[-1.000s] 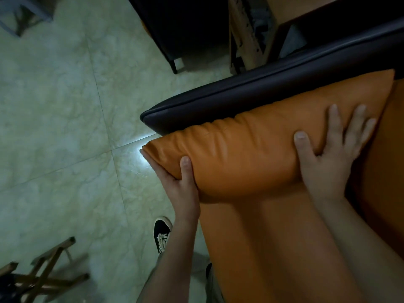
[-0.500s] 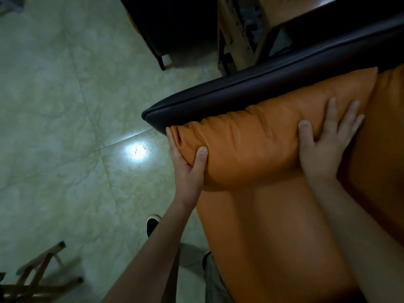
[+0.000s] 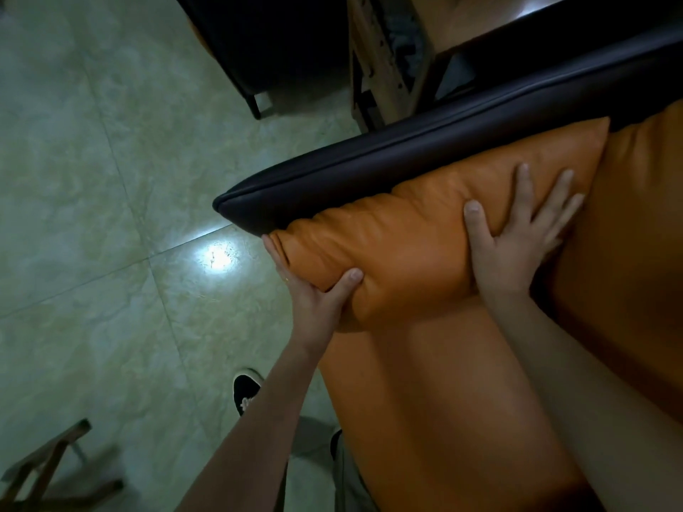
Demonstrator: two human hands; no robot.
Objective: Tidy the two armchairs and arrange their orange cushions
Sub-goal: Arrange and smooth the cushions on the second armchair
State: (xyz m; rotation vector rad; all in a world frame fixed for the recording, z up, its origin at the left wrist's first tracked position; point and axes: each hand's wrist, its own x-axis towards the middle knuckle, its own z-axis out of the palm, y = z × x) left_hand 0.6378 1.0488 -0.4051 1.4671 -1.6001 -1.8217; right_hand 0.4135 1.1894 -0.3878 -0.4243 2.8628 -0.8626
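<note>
Orange cushion (image 3: 417, 238) lies along black armrest (image 3: 369, 171), 12 o'clock of seat (image 3: 443, 393). Left hand (image 3: 314, 301) pinches its 9 o'clock end; right hand (image 3: 517, 245) is splayed flat on it. Looks soft, light, slick leather w/ easy dents; grip the ends.

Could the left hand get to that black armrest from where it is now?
Probably yes. The left hand grips the near end of the cushion, and the armrest runs right alongside that cushion with nothing between. It would have to let go first.
</note>
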